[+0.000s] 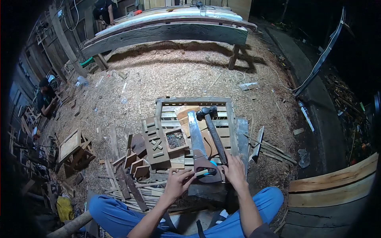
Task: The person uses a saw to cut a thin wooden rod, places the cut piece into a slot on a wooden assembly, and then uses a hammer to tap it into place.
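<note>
My left hand (pixel 178 183) is closed, pinching a small light strip of wood (pixel 202 173) in front of the saw's handle. At the lower end of the hammer (pixel 215 137) is my right hand (pixel 235 171), its fingers curled about the wooden handle; part of the grip is hidden. The hammer's dark head points away from me. Beside it lies a hand saw (pixel 195 133) with a brown handle, blade pointing away. Both tools are over a low slatted wooden frame (pixel 194 100). Left of the saw are a small box (pixel 174 141) of dark bits and a carved wooden panel (pixel 154 139).
Scrap wood strips (pixel 131 186) are piled at left, near a small wooden stand (pixel 71 146). Wide planks (pixel 337 174) lie at right. A long workbench (pixel 166 35) spans the back. One person (pixel 47 97) sits at left; another (pixel 104 11) is behind the bench. Shavings cover the ground.
</note>
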Motion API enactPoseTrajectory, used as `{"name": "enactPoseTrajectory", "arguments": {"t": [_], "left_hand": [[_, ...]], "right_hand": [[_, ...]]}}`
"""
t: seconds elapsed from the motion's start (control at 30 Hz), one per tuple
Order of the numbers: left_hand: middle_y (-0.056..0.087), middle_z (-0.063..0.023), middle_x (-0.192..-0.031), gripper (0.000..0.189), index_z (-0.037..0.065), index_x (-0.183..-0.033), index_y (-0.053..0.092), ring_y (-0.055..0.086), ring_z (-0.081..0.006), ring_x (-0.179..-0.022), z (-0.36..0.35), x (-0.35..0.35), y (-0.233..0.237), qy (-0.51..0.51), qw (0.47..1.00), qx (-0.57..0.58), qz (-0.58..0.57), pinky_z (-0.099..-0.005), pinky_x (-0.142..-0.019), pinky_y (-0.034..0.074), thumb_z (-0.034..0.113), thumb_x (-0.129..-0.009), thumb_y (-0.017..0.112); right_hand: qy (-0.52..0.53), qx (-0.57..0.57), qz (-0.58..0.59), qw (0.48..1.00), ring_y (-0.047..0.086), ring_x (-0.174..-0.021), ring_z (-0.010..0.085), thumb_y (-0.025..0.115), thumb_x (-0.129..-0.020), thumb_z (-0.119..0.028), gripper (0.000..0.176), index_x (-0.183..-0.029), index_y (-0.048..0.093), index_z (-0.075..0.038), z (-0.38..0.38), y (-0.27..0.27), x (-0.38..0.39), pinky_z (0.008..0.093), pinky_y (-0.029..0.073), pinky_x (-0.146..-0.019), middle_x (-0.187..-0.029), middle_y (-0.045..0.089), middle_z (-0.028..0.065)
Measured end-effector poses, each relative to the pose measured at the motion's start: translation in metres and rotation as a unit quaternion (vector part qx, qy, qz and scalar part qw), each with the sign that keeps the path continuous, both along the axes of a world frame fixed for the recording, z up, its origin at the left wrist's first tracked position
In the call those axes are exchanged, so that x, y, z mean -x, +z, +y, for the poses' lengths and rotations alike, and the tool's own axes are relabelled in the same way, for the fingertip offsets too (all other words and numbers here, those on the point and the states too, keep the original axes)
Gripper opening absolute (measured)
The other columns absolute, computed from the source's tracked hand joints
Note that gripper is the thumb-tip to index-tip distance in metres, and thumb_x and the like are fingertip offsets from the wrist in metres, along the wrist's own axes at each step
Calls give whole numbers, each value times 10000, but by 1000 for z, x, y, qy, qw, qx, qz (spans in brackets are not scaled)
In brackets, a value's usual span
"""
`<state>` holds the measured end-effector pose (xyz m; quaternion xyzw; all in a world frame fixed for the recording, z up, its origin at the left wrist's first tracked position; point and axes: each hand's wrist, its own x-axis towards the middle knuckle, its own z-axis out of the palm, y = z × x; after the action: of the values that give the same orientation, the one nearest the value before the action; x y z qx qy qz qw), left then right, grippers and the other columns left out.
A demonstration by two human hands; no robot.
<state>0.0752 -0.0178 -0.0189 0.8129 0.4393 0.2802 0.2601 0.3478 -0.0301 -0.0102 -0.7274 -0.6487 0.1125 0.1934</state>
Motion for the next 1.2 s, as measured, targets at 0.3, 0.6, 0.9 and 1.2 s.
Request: {"name": "enactPoseTrajectory", "arguments": {"t": [0.3,0.6,0.9,1.2], "left_hand": [[800,-41,-1042,211,136,-1105,783,727,-155,-916,10,-2,10,-25,999,44,4,-382,-964,384,239,-922,804],[791,-43,-1080,220,118,-1100,773,728,-174,-989,10,9,2,-19,1000,1,-17,-376,-971,389,229,-913,807],[749,-91,-1042,257,105,-1175,730,692,-261,-981,5,31,3,19,999,-19,-23,-394,-940,438,157,-924,752],[753,-89,-1003,244,77,-1166,732,688,-252,-907,-2,61,11,57,995,-49,-61,-379,-876,436,85,-922,743]], "right_hand": [[30,-70,18,997,669,-887,342,838,-793,-177,541,-1309,693,-102,14,-12,2,452,469,-823,-872,711,153],[26,-50,64,996,675,-947,380,801,-848,-187,432,-1260,707,-99,19,11,8,486,512,-886,-993,716,184],[195,-34,-22,980,650,-1024,328,804,-886,-254,711,-1488,510,-16,-29,33,76,452,469,-924,-1037,692,161],[188,3,4,982,657,-987,404,802,-794,-93,826,-1532,432,-73,-29,39,105,506,504,-926,-1041,677,209]]}}
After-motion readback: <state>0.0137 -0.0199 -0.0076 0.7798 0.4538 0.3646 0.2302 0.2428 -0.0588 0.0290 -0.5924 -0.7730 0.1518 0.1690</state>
